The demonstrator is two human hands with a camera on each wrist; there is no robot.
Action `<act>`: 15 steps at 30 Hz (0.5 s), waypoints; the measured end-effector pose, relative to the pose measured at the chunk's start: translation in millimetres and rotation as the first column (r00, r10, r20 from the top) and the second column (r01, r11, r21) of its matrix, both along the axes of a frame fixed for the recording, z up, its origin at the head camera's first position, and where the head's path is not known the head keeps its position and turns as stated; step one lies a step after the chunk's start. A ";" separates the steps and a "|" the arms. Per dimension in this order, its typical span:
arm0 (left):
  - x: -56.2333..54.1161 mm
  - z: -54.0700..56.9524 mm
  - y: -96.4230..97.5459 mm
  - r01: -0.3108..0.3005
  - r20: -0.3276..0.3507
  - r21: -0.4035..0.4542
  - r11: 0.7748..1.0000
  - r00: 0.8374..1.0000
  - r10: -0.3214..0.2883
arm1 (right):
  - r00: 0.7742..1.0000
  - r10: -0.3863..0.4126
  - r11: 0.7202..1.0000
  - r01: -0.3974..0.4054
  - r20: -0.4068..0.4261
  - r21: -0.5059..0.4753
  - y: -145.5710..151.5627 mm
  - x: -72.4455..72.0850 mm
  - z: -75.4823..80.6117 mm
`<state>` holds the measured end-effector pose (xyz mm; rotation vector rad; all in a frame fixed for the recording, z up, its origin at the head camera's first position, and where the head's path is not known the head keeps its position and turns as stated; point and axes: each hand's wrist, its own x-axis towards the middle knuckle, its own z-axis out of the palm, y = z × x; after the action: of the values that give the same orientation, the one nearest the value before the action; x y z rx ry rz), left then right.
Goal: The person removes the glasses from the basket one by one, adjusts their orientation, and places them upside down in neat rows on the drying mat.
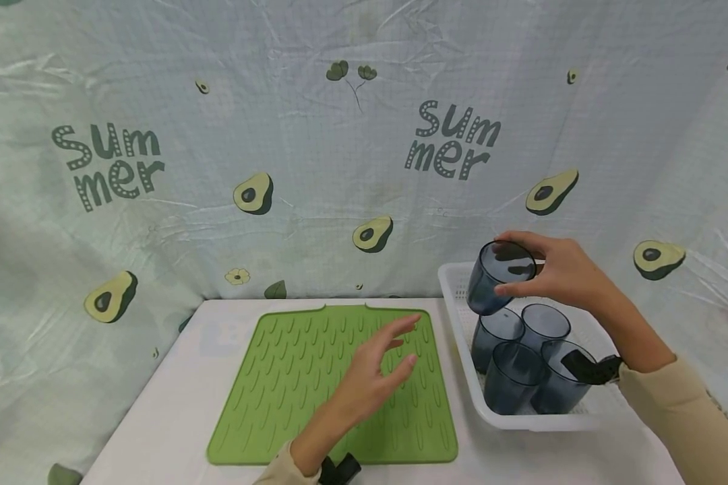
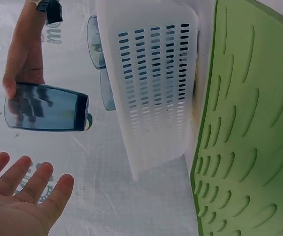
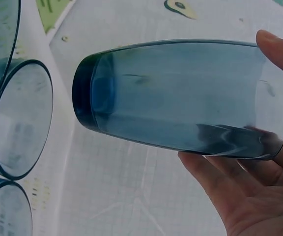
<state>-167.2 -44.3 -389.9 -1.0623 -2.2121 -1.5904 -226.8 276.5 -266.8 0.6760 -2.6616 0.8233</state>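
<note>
My right hand (image 1: pixel 561 273) grips a blue-tinted drinking glass (image 1: pixel 485 286) near its rim, thumb on one side and fingers on the other. In the right wrist view the held glass (image 3: pixel 181 98) is see-through, with a thick darker base. It is raised over the far left part of a white basket (image 1: pixel 470 377), where several similar glasses (image 1: pixel 512 387) stand upright. My left hand (image 1: pixel 370 377) hovers over a green drying mat (image 1: pixel 291 377), its fingers spread and holding nothing. The left wrist view shows the left fingers (image 2: pixel 36 182) below the held glass.
The mat lies on a white table (image 1: pixel 170 384), left of the basket. Slots pierce the basket's side wall (image 2: pixel 154 132). Behind the table hangs a pale curtain (image 1: pixel 315 148) printed with avocados and lettering. Each wrist wears a black strap device (image 1: pixel 588 369).
</note>
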 end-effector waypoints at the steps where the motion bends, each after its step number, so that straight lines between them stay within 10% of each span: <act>1: -0.6 -0.1 0.3 -0.001 0.001 0.001 1.000 1.000 0.001 | 1.000 0.005 1.000 -0.005 0.004 -0.004 -1.4 0.6 0.5; 15: -10.3 0.5 7.6 -0.012 0.039 0.057 0.998 0.999 0.010 | 0.994 0.107 0.990 -0.104 0.026 -0.094 -16.9 5.7 -1.2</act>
<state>-177.5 -36.7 -389.4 -1.0102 -2.1784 -1.6733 -221.1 259.6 -268.1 0.7920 -2.6148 0.9868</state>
